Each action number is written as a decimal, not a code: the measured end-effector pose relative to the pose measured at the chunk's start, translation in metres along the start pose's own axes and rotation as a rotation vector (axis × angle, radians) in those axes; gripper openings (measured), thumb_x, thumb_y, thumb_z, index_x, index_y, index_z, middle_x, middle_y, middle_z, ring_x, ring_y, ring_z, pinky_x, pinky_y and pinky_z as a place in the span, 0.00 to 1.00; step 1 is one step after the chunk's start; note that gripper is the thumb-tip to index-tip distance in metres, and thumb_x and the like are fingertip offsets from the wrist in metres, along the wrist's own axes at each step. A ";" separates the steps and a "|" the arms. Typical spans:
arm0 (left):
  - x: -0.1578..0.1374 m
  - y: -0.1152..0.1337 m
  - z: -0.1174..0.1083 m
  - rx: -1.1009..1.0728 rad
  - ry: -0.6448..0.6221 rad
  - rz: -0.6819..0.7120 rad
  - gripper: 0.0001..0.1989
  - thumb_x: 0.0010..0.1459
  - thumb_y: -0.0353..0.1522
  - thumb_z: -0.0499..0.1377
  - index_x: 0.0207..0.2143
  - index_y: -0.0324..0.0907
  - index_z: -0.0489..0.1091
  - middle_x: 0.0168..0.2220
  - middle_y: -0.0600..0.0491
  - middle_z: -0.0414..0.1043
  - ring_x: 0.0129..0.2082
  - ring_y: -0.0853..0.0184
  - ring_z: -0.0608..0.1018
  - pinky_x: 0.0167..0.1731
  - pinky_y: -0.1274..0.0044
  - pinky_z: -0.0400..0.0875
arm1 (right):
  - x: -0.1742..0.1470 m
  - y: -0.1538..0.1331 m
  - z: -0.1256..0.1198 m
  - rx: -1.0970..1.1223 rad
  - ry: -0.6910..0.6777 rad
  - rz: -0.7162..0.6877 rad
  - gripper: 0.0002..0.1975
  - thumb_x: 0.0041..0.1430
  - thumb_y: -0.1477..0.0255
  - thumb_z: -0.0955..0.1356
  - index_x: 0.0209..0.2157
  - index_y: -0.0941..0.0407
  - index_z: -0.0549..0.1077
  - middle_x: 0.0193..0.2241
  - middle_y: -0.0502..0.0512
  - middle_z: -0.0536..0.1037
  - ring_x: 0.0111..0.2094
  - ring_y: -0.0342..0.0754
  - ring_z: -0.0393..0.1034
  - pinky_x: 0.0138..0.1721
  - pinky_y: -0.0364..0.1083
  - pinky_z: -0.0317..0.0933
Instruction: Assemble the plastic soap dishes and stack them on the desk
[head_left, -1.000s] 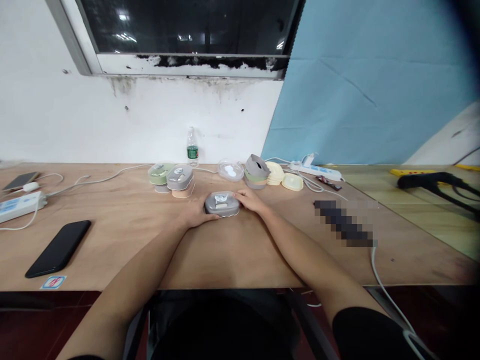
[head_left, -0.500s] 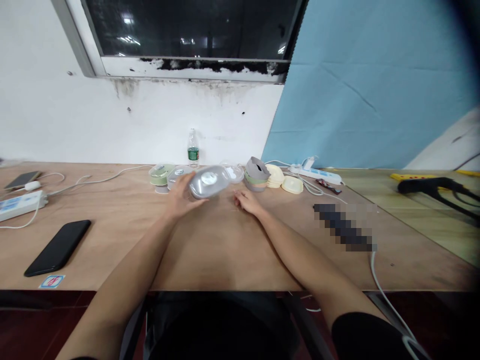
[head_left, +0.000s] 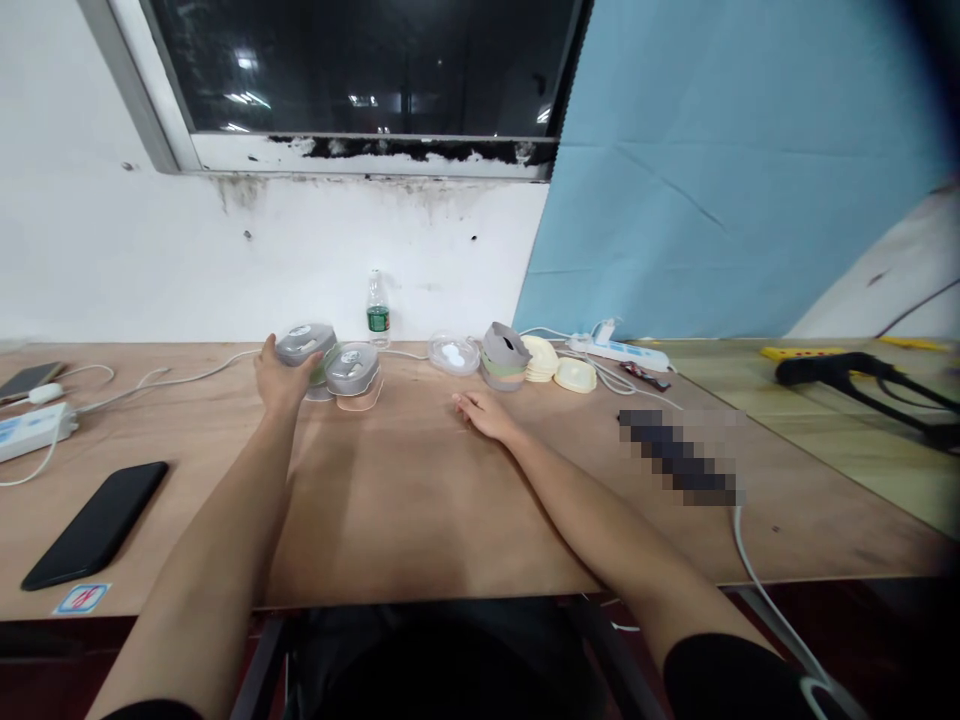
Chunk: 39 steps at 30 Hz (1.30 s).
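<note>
At the left of the row, my left hand grips a grey lidded container, thumb at the near right side and fingers at the left. That container sits over a green container, partly hidden behind my hand. Beside it another grey container with a clear lid rests on a peach one. My right hand lies on the table, holding nothing, its fingers loosely bent and somewhat apart. Nearest to it are clear lids and a stack of grey, green and peach bands.
Cream lids are stacked at the right, with one apart. A water bottle stands by the wall. Power strips, cables and a black phone lie on the table. A blurred dark object is right of my arm.
My left hand has carried the grey container left, from mid-table onto the stack with the green one. The right hand stays on the table. The view has shifted slightly.
</note>
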<state>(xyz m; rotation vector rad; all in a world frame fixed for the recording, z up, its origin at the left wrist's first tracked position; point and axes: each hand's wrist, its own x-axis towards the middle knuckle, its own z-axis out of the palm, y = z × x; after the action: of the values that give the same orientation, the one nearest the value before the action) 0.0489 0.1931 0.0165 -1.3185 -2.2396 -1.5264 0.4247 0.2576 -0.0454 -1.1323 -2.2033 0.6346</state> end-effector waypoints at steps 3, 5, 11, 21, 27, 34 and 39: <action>-0.001 0.003 0.006 0.013 0.014 -0.048 0.50 0.44 0.50 0.65 0.64 0.36 0.51 0.58 0.35 0.59 0.60 0.48 0.63 0.58 0.60 0.58 | -0.002 -0.004 -0.002 -0.001 -0.002 0.004 0.30 0.62 0.47 0.55 0.27 0.56 0.72 0.21 0.50 0.74 0.25 0.44 0.67 0.28 0.42 0.54; -0.001 0.006 0.008 -0.001 -0.008 -0.051 0.52 0.44 0.51 0.65 0.64 0.36 0.50 0.59 0.34 0.57 0.61 0.47 0.61 0.59 0.60 0.57 | -0.003 -0.006 -0.002 0.007 0.000 0.005 0.30 0.63 0.48 0.54 0.27 0.56 0.72 0.21 0.50 0.74 0.25 0.45 0.67 0.29 0.42 0.54; -0.016 0.024 0.001 -0.009 0.075 -0.143 0.49 0.53 0.54 0.56 0.66 0.34 0.44 0.63 0.32 0.53 0.63 0.43 0.57 0.59 0.52 0.48 | -0.006 -0.004 -0.011 -0.030 0.379 -0.064 0.25 0.64 0.53 0.56 0.26 0.54 0.71 0.20 0.53 0.72 0.28 0.49 0.67 0.31 0.44 0.57; -0.096 0.043 0.009 -0.025 -0.067 0.582 0.25 0.58 0.39 0.56 0.57 0.40 0.60 0.58 0.41 0.60 0.62 0.53 0.59 0.60 0.61 0.50 | -0.016 0.075 -0.090 -0.288 0.964 0.332 0.20 0.64 0.64 0.53 0.40 0.59 0.71 0.36 0.63 0.75 0.40 0.53 0.68 0.44 0.50 0.58; -0.127 0.056 0.031 -0.001 -0.583 0.882 0.16 0.60 0.39 0.54 0.48 0.42 0.70 0.49 0.44 0.69 0.50 0.57 0.70 0.52 0.63 0.63 | -0.024 0.109 -0.110 -0.396 0.613 0.667 0.21 0.60 0.70 0.58 0.50 0.66 0.69 0.49 0.74 0.70 0.52 0.59 0.64 0.50 0.54 0.57; -0.130 0.054 0.039 0.044 -0.775 0.873 0.17 0.61 0.40 0.53 0.47 0.41 0.70 0.46 0.45 0.72 0.45 0.59 0.73 0.48 0.66 0.67 | -0.020 0.066 -0.096 -0.614 0.318 0.725 0.24 0.58 0.61 0.63 0.50 0.62 0.71 0.45 0.72 0.73 0.47 0.61 0.70 0.43 0.53 0.61; -0.123 0.046 0.037 0.051 -0.783 0.847 0.18 0.61 0.42 0.53 0.48 0.42 0.70 0.46 0.46 0.72 0.46 0.59 0.73 0.49 0.67 0.67 | -0.013 0.017 -0.075 -0.675 0.091 0.577 0.20 0.57 0.61 0.64 0.42 0.63 0.75 0.41 0.70 0.77 0.44 0.59 0.71 0.40 0.49 0.60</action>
<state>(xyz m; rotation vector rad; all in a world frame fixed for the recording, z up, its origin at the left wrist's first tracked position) 0.1693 0.1560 -0.0352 -2.6788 -1.5230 -0.6899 0.4913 0.2674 -0.0055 -2.1307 -2.0529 0.0201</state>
